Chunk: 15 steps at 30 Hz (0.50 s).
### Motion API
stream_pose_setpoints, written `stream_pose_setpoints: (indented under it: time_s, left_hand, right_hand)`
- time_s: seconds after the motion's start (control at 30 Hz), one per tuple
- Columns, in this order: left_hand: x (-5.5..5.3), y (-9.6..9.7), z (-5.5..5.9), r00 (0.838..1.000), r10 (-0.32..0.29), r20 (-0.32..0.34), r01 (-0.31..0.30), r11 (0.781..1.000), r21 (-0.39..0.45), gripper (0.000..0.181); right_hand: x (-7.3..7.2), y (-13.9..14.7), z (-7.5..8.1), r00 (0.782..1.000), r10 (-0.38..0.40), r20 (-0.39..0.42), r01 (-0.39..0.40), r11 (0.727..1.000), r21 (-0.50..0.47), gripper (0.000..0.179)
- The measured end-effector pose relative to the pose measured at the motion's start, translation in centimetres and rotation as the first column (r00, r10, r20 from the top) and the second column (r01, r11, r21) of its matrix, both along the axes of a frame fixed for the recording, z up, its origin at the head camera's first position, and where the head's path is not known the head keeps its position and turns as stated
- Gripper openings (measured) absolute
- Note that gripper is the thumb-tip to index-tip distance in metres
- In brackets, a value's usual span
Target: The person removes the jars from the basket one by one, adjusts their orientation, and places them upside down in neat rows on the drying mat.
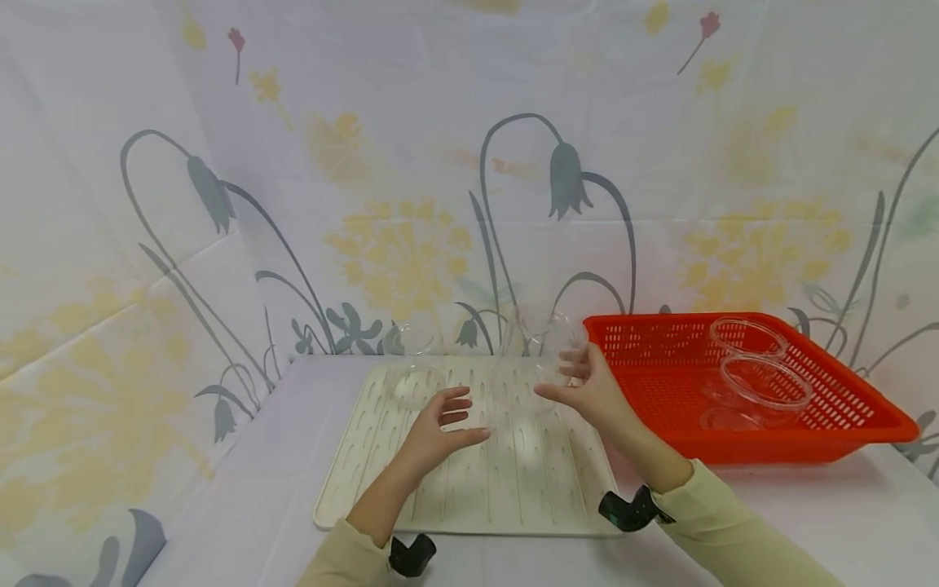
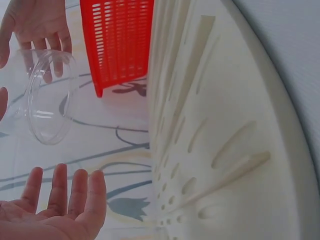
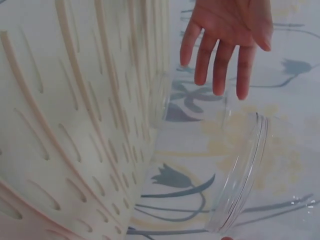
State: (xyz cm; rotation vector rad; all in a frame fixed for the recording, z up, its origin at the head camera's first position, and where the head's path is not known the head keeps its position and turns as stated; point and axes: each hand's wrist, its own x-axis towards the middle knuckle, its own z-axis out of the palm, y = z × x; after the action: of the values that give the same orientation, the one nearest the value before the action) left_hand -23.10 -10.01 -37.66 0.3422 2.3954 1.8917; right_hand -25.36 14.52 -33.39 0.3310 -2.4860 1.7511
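My right hand [image 1: 594,387] grips a clear round container [image 1: 543,350] with a thick rim, holding it above the cream ridged mat [image 1: 469,489]. In the left wrist view, the right hand's fingers spread against the far side of this container [image 2: 50,110]. Its see-through walls make the full outline hard to make out. My left hand [image 1: 438,432] stays apart from it, fingers loosely extended and palm turned inward. In the right wrist view, that left hand [image 3: 225,45] holds nothing. A second clear container [image 1: 414,383] stands at the mat's back left.
A red perforated basket [image 1: 748,448] sits to the right of the mat, with several clear round containers [image 1: 766,383] inside. A flower-patterned cloth [image 1: 411,122] hangs behind the white-covered table [image 1: 257,473].
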Motion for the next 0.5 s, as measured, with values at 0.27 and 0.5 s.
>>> stream_pose_setpoints:
  time_s: [0.27, 0.5]
  left_hand:
    - [0.4, -1.4, -0.4, 0.999, 0.046, -0.004, -0.045, 0.999, 0.014, 0.068]
    - [0.7, -2.9, -0.7, 0.993, 0.118, -0.012, -0.118, 0.993, 0.001, 0.067]
  right_hand:
    - [-1.2, -0.4, 0.3, 0.997, -0.045, 0.059, 0.046, 0.999, -0.013, 0.088]
    - [-2.3, -0.8, -0.4, 0.995, -0.071, 0.063, 0.073, 0.997, -0.030, 0.091]
